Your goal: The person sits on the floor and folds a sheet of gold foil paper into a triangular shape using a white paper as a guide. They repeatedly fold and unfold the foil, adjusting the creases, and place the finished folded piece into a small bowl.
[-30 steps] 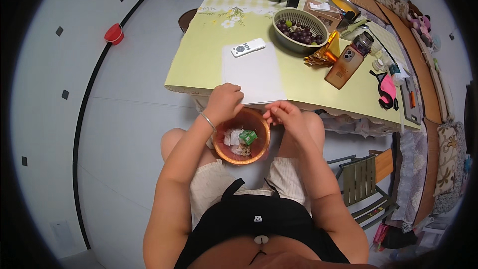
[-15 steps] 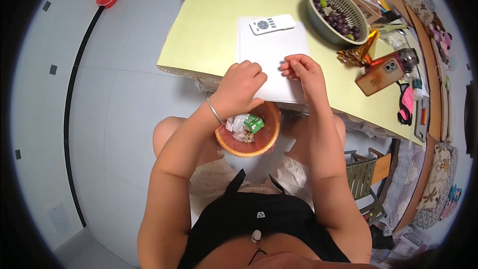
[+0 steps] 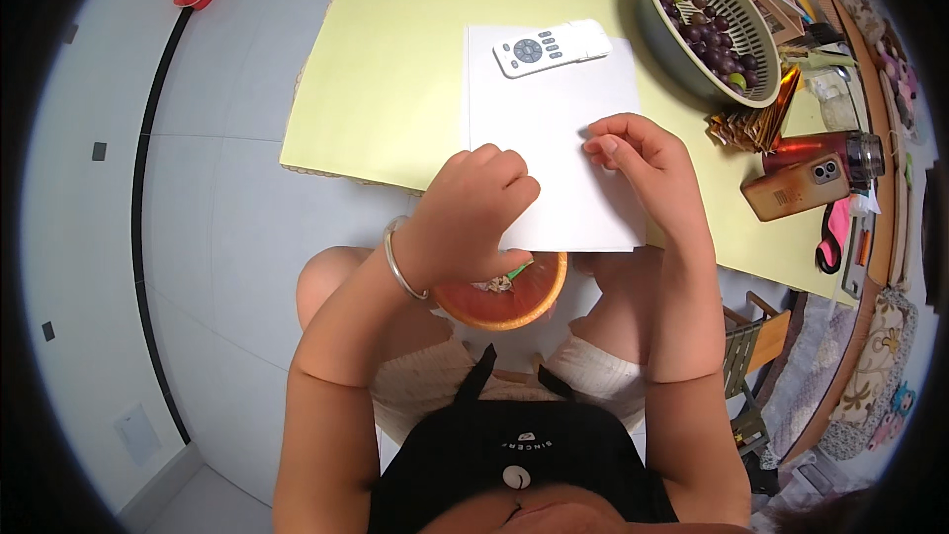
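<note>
My left hand [image 3: 474, 206], with a silver bangle [image 3: 393, 259] at the wrist, hangs over the near left part of the white paper [image 3: 559, 193]. Its fingers bend downward and the thumb sticks out apart; nothing shows in it. Above the paper's right side is my right hand [image 3: 647, 160], fingers loosely curled, thumb close to the index finger, no object visible between them. Beyond both hands a white remote control [image 3: 552, 47] lies across the far end of the paper. Whether either hand touches the paper, I cannot tell.
Below the paper's near edge stands an orange bin [image 3: 504, 314] with litter, between my knees. On the yellow-green table [image 3: 381, 79] to the right are a basket [image 3: 657, 64] of grapes [image 3: 707, 40], gold foil [image 3: 746, 127], a phone [image 3: 791, 190] and a dark red bottle [image 3: 806, 146].
The view has shifted closer to the table, so the paper and remote look larger. My left hand now covers more of the bin. Both hands keep nearly the same pose.
</note>
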`<state>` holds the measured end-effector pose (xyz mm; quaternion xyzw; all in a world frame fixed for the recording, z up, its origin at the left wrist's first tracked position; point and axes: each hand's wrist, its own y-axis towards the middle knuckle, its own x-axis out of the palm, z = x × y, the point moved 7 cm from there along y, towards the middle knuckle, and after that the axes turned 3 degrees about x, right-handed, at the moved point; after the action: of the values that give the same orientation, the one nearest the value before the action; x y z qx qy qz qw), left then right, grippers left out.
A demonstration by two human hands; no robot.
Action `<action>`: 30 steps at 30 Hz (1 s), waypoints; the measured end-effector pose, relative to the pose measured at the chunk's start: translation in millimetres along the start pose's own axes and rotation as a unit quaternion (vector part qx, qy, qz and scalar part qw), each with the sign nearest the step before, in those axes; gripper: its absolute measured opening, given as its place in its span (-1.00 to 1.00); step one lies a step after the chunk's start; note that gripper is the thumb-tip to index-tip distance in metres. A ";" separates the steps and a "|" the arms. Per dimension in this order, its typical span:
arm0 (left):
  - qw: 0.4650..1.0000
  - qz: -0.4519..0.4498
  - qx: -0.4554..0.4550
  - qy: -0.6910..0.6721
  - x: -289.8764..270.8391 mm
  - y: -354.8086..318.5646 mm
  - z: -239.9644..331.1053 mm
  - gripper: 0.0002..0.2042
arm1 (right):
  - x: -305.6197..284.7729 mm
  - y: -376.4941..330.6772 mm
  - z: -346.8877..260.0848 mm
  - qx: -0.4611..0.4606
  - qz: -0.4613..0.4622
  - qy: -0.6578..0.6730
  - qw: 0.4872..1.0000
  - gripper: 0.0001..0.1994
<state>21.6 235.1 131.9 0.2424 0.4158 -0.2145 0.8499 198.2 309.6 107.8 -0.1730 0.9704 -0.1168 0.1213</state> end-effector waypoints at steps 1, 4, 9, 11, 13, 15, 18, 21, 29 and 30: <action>1.000 -0.005 -0.003 -0.001 0.3 0.2 -0.2 -0.55 | -0.7 0.8 0.0 0.000 -0.004 0.002 1.000 -0.81; 1.000 -0.001 -0.008 -0.002 0.3 0.2 -1.0 -0.56 | -2.1 1.7 3.5 -0.005 -0.006 0.008 1.000 -0.81; 1.000 0.016 -0.001 -0.009 -3.2 -2.3 1.2 -0.58 | 1.2 2.0 -2.2 -0.020 -0.006 -0.018 1.000 -0.81; 1.000 0.024 0.005 -0.017 -6.1 -6.2 1.6 -0.63 | 3.0 3.3 -1.9 -0.025 -0.004 -0.025 0.999 -0.81; 0.998 0.041 0.022 -0.036 -8.3 -12.5 -0.3 -0.70 | 2.7 3.9 1.1 -0.021 -0.001 -0.031 0.999 -0.81; 0.994 0.090 0.019 -0.064 -12.2 -17.3 -5.0 -0.76 | 2.4 4.4 2.1 -0.017 0.000 -0.033 0.999 -0.82; 0.988 0.123 -0.002 -0.091 -16.0 -23.6 -12.7 -0.82 | 1.7 2.5 2.5 -0.014 -0.001 -0.032 0.999 -0.82; 0.981 0.122 -0.047 -0.144 -19.3 -27.8 -19.0 -0.85 | 0.8 1.7 1.3 -0.022 -0.001 -0.032 0.999 -0.81; 0.930 0.165 -0.181 -0.273 -8.7 -30.2 -38.5 -0.91 | -12.9 -1.8 5.3 -0.025 -0.031 -0.019 0.999 -0.76; 0.924 0.163 -0.192 -0.288 -7.2 -29.0 -40.8 -0.91 | -17.6 -3.0 6.4 -0.031 -0.042 -0.013 0.999 -0.75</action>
<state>-23.4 237.4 109.0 0.0666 0.1406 -0.0496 0.9866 216.9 312.1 105.9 -0.2189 0.9638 -0.0891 0.1235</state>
